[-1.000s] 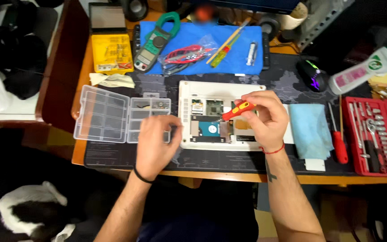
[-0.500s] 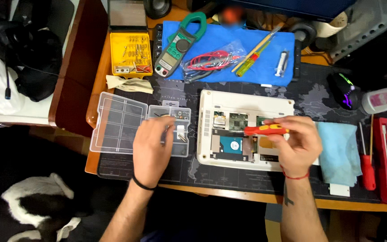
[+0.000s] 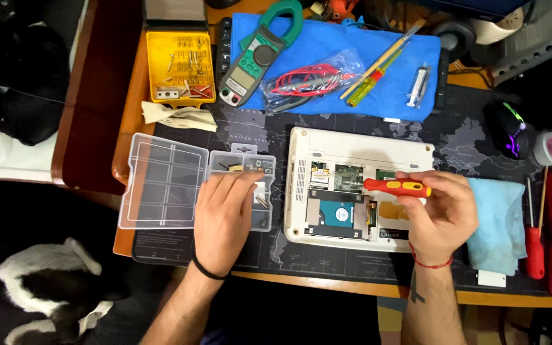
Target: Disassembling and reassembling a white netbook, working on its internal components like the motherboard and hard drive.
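Nearby: clamp meter (image 3: pixel 257 61), blue cloth (image 3: pixel 497 223), yellow case (image 3: pixel 179 67), mouse (image 3: pixel 509 131).

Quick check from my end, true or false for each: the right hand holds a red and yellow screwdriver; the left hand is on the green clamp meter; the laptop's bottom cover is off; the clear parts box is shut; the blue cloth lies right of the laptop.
1. The right hand holds a red and yellow screwdriver. True.
2. The left hand is on the green clamp meter. False: it rests on the clear parts box, fingers in its compartments; the meter lies apart on the blue mat.
3. The white laptop lies with its bottom cover off. True: boards and drive show.
4. The clear parts box is shut. False: its lid is folded open to the left.
5. A light blue cloth lies right of the laptop. True.
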